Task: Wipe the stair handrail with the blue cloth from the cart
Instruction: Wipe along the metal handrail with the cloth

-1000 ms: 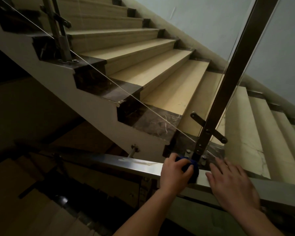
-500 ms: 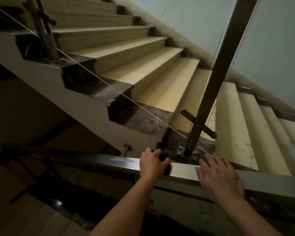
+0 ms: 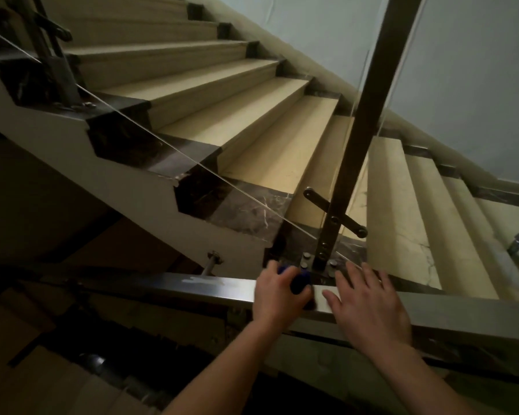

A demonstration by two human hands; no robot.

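1. Your left hand (image 3: 277, 295) is curled down over the blue cloth (image 3: 299, 281), fingers closed around it and pressing it onto the top face of the handrail (image 3: 168, 287) — only a dark blue bunch shows past your knuckles, on the far side of the hand.
2. Your right hand (image 3: 369, 307) lies flat on the same rail just to the right of the left one, fingers spread and apart, holding nothing; its thumb tip sits close to the cloth, with a short bare strip of bright metal between the two hands.
3. The handrail runs as a square steel bar from far left of your left hand, under both palms, and on to the right beyond your right wrist. A pale smear (image 3: 204, 281) marks its top face a little to the left of your left hand.
4. Straight beyond your hands a steel post (image 3: 369, 115) rises steeply up and away, bolted at its foot just past the cloth, with a small crossbar bracket (image 3: 334, 212) above the bolts.
5. Past the post the beige steps (image 3: 282, 151) climb up and to the left with dark marble ends; a glass panel edge (image 3: 168, 145) slants across them — the scene is dim, so finer detail of the cloth cannot be made out.
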